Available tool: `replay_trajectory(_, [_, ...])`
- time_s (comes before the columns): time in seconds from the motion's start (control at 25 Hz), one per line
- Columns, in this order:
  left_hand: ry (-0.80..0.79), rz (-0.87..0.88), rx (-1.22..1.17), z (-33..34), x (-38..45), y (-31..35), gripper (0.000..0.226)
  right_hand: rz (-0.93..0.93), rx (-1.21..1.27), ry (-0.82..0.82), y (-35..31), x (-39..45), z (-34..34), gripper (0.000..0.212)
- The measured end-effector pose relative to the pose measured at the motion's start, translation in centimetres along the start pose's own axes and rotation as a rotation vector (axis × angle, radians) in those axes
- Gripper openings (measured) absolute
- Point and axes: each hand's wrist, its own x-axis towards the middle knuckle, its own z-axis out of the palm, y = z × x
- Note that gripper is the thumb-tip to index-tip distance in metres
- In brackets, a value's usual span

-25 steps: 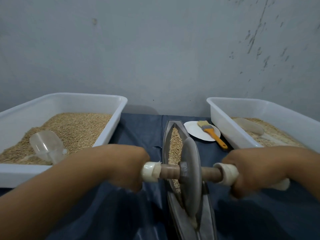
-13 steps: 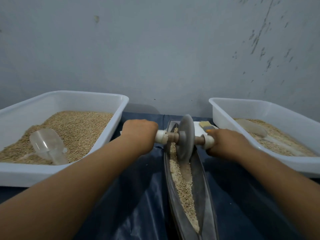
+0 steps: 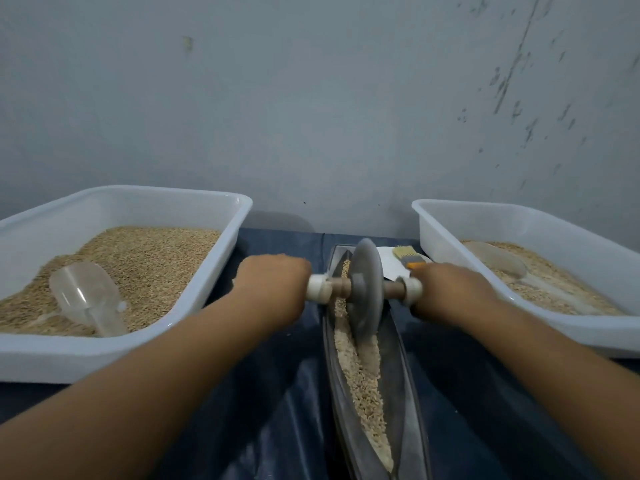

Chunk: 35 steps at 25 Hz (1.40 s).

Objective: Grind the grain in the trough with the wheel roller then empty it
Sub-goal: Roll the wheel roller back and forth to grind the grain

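The wheel roller (image 3: 364, 289) has run from the trough's (image 3: 407, 386) near end up to its far end (still mid-grind, I'd judge), leaving crushed grain (image 3: 362, 382) behind it. Two white tubs (image 3: 221, 258) flank the trough, with two scoops (image 3: 86, 296). Left hand (image 3: 273, 285) and right hand (image 3: 446, 289) each wrap an axle handle.

Grey wheel roller (image 3: 364, 289) stands upright in the narrow metal trough (image 3: 405, 393); pale grain (image 3: 362, 382) lines its channel.

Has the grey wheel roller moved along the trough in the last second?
Yes. The grey wheel roller rolled from the metal trough's near end to its far end.
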Motion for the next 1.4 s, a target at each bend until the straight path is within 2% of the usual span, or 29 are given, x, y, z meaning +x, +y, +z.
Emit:
replay_trajectory(0.08, [0.084, -0.061, -0.003, 0.6, 1.6, 0.2, 0.023, 0.025, -0.037, 0.259, -0.8, 1.6, 0.9, 0.007])
replay_trajectory(0.12, [0.074, -0.076, -0.011, 0.6, 2.1, 0.1, 0.025, 0.021, -0.038, 0.305, -0.8, 2.1, 1.1, 0.006])
replay_trajectory(0.16, [0.042, -0.069, -0.020, 0.5, 2.2, 0.1, 0.025, 0.018, -0.033, 0.285, -0.6, 2.1, 1.0, 0.006])
replay_trajectory(0.24, [-0.060, -0.003, -0.036, -0.2, 1.1, 0.0, 0.024, -0.023, -0.019, 0.096, 0.2, 0.9, 0.5, 0.010])
replay_trajectory(0.44, [-0.239, 0.219, -0.055, -2.5, -4.8, -0.3, 0.024, -0.173, 0.232, -0.692, 2.1, -5.3, -3.4, 0.028])
replay_trajectory(0.48, [-0.263, 0.247, -0.054, -3.0, -5.6, -0.4, 0.025, -0.189, 0.270, -0.792, 2.2, -6.1, -4.0, 0.029])
replay_trajectory(0.56, [-0.288, 0.247, -0.046, -3.2, -5.9, -0.5, 0.024, -0.205, 0.289, -0.847, 2.1, -6.5, -4.6, 0.028])
replay_trajectory(0.64, [-0.254, 0.198, -0.052, -2.3, -4.8, -0.2, 0.022, -0.181, 0.250, -0.724, 1.5, -5.3, -4.1, 0.025])
replay_trajectory(0.8, [0.006, 0.014, -0.035, 0.6, 0.2, 0.4, 0.017, -0.085, -0.029, -0.007, -1.5, -0.3, -1.3, 0.010])
replay_trajectory(0.84, [0.029, -0.025, -0.050, 0.8, 1.2, 0.5, 0.019, -0.067, -0.074, 0.120, -2.1, 0.7, -1.0, 0.007])
replay_trajectory(0.92, [0.000, -0.044, -0.071, 0.9, 2.3, 0.2, 0.021, -0.067, -0.093, 0.192, -2.4, 1.7, -0.9, 0.010])
replay_trajectory(1.04, [-0.077, 0.055, -0.069, 0.3, 0.4, 0.1, 0.020, -0.132, -0.071, -0.013, -1.0, 0.0, -1.0, 0.015])
replay_trajectory(1.12, [-0.130, 0.154, -0.064, -0.5, -2.1, 0.1, 0.019, -0.163, 0.096, -0.297, 0.3, -2.4, -1.7, 0.018])
replay_trajectory(1.2, [-0.208, 0.233, -0.064, -1.9, -4.4, -0.1, 0.020, -0.150, 0.364, -0.658, 1.3, -5.0, -3.1, 0.023])
replay_trajectory(1.24, [-0.235, 0.253, -0.056, -2.4, -5.0, -0.2, 0.021, -0.155, 0.437, -0.773, 1.6, -6.0, -3.6, 0.025])
replay_trajectory(1.32, [-0.243, 0.253, -0.027, -2.7, -5.3, -0.1, 0.022, -0.176, 0.413, -0.817, 1.8, -6.4, -3.9, 0.027])
replay_trajectory(1.4, [-0.166, 0.208, -0.019, -1.9, -4.1, 0.2, 0.020, -0.142, 0.268, -0.680, 0.9, -5.1, -3.0, 0.024])
